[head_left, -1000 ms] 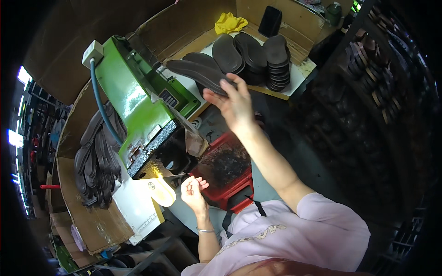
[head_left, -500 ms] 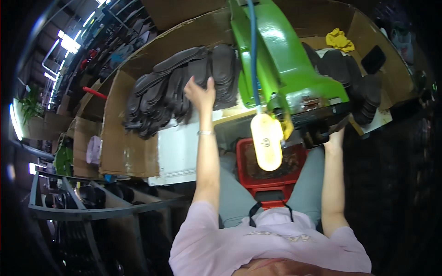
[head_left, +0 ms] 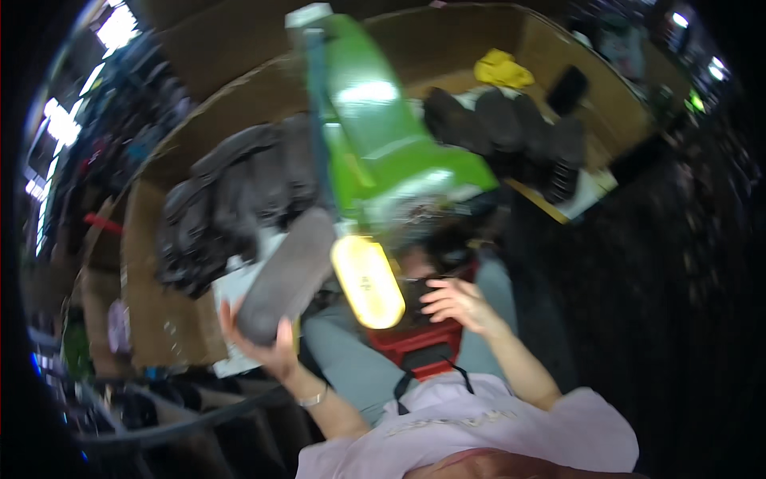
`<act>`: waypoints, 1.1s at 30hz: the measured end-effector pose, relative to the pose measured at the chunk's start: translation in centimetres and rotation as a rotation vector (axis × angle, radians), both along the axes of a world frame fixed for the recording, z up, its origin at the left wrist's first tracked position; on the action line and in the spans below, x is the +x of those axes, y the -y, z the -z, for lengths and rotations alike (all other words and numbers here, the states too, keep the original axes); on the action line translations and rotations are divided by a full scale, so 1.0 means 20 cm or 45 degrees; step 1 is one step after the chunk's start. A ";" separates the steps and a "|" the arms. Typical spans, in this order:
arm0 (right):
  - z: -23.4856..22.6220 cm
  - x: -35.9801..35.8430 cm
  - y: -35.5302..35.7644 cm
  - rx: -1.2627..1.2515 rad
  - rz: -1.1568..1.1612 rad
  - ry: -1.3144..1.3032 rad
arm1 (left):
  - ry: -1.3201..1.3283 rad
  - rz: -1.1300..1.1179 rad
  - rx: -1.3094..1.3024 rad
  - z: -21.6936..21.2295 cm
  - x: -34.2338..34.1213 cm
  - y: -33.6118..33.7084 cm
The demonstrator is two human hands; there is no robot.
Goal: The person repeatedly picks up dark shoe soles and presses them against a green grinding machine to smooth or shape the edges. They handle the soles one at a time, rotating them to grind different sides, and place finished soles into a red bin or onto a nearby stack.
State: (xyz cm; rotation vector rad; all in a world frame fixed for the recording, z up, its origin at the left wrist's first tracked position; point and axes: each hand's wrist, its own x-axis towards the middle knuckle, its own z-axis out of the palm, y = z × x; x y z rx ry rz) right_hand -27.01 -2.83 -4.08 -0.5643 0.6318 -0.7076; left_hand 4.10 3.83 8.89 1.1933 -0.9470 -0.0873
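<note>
One grey sole (head_left: 289, 273) clamped in L hand (head_left: 273, 354), near end; prob. light, bendy, grip both edges. R hand (head_left: 464, 306) empty, spread.

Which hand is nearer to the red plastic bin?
Right: the right hand appears over the bin, at its right; the left hand, holding a flat grey sole, is farther left.

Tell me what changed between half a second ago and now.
The left hand has moved from the soles pile toward the body, now holding a dark sole. The right hand has drawn back from the green machine toward the lap, open and seemingly empty. The machine and yellow cloth stayed put; only the view shifted.
</note>
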 end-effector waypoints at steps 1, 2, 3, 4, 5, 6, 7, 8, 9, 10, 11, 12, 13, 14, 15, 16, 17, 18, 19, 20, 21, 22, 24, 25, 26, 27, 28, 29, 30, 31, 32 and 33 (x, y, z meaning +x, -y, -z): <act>-0.02 0.03 -0.05 0.128 -0.063 0.114 | -0.089 0.109 0.050 0.08 -0.09 -0.11; -0.03 0.04 -0.08 0.240 -0.130 0.253 | -0.158 0.209 0.090 0.14 -0.16 -0.19; -0.04 0.03 -0.12 0.238 -0.102 0.224 | -0.275 0.320 0.165 0.19 -0.26 -0.24; -0.03 0.00 -0.17 0.241 -0.081 0.197 | -0.391 0.423 0.245 0.25 -0.36 -0.28; -0.06 -0.02 -0.22 0.170 -0.031 -0.026 | -0.525 0.549 0.235 0.29 -0.42 -0.27; -0.05 -0.12 -0.25 0.187 -0.174 -0.105 | -0.703 0.704 0.239 0.30 -0.52 -0.30; -0.02 -0.21 -0.30 0.202 -0.097 -0.124 | -0.954 0.801 0.239 0.29 -0.62 -0.27; 0.01 -0.28 -0.36 0.223 -0.047 -0.138 | -1.154 0.941 0.252 0.28 -0.67 -0.23; 0.01 -0.32 -0.41 0.165 0.051 -0.223 | -1.279 0.946 0.474 0.37 -0.70 -0.23; 0.02 -0.34 -0.45 0.106 0.145 -0.309 | -1.110 0.919 0.686 0.42 -0.74 -0.20; 0.06 -0.37 -0.49 0.099 0.124 -0.333 | -0.978 0.950 0.844 0.36 -0.78 -0.13; 0.08 -0.35 -0.53 0.116 0.085 -0.359 | -0.713 1.067 0.993 0.33 -0.77 -0.09; 0.10 -0.32 -0.55 0.115 0.049 -0.385 | -0.748 1.102 0.706 0.32 -0.82 -0.03; 0.08 -0.28 -0.56 0.109 0.037 -0.420 | -0.577 1.081 0.678 0.30 -0.83 0.02; 0.08 -0.22 -0.57 -0.006 0.058 -0.370 | -0.313 0.974 0.762 0.30 -0.80 0.07; 0.06 -0.16 -0.56 -0.018 0.089 -0.354 | -0.053 0.866 0.839 0.30 -0.78 0.11; 0.04 -0.12 -0.55 -0.029 0.126 -0.337 | -0.249 0.848 0.745 0.26 -0.77 0.14; 0.01 -0.09 -0.55 -0.039 0.164 -0.318 | -0.440 0.827 0.648 0.22 -0.77 0.16; -0.01 -0.09 -0.54 -0.071 0.152 -0.387 | -0.188 0.781 0.681 0.25 -0.74 0.14; 0.00 -0.11 -0.54 -0.097 0.158 -0.382 | 0.061 0.714 0.701 0.27 -0.72 0.13; 0.00 -0.15 -0.54 -0.122 0.163 -0.376 | -0.182 0.746 0.668 0.27 -0.74 0.11; 0.01 -0.19 -0.54 -0.142 0.155 -0.366 | -0.427 0.758 0.636 0.26 -0.75 0.09; -0.01 -0.31 -0.51 -0.154 0.233 -0.393 | -0.743 0.774 0.502 0.28 -0.80 0.06; 0.01 -0.39 -0.49 -0.168 0.309 -0.386 | -0.712 0.748 0.548 0.35 -0.79 0.04; 0.01 -0.45 -0.46 -0.182 0.381 -0.379 | -0.720 0.737 0.566 0.38 -0.80 0.03; 0.00 -0.51 -0.42 -0.198 0.493 -0.348 | -0.730 0.721 0.587 0.41 -0.80 0.01; -0.02 -0.55 -0.36 -0.223 0.613 -0.315 | -0.772 0.731 0.573 0.42 -0.81 0.01; -0.09 -0.53 -0.28 -0.255 0.710 -0.339 | -0.773 0.744 0.565 0.42 -0.81 0.01; -0.18 -0.51 -0.19 -0.290 0.805 -0.363 | -0.776 0.756 0.557 0.43 -0.81 0.01; -0.24 -0.49 -0.10 -0.332 0.855 -0.315 | -0.737 0.775 0.552 0.44 -0.80 0.02; -0.29 -0.47 -0.02 -0.374 0.903 -0.266 | -0.677 0.768 0.527 0.45 -0.79 0.03; -0.32 -0.47 0.05 -0.405 0.878 -0.267 | -0.619 0.763 0.502 0.45 -0.78 0.05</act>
